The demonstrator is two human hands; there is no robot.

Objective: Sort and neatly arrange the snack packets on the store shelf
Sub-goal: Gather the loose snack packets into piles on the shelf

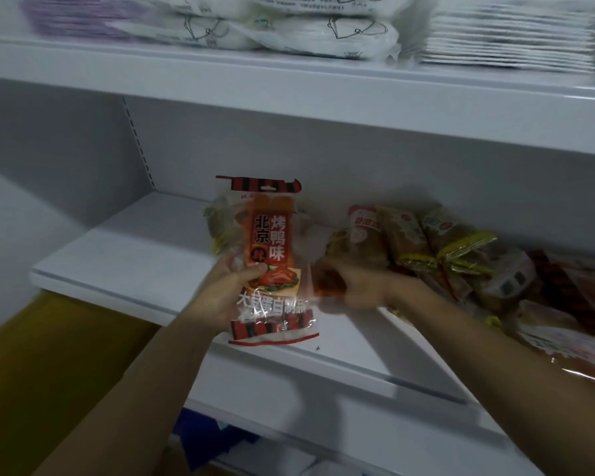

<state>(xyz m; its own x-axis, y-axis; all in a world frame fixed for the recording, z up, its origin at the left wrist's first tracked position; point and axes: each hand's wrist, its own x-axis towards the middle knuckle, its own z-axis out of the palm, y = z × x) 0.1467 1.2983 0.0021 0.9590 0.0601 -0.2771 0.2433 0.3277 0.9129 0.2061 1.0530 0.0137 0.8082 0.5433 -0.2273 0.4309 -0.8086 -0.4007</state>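
Two hands work at the middle shelf of a white store rack. The left hand grips an upright clear snack packet, thumb across its front; the packet has an orange centre label with Chinese characters and red-and-black striped bands at top and bottom, and it is held above the shelf's front part. A second, yellowish packet shows just behind it, partly hidden. The right hand is blurred; it seems to be closed around a small reddish-orange packet, just right of the held packet. A loose pile of snack packets, yellow-edged and brownish, lies on the shelf's right side, touching and overlapping one another, tilted at varied angles. Red-toned packets lie farther right. On the upper shelf: stacked white plastic-wrapped packs and a stack of flat white items.
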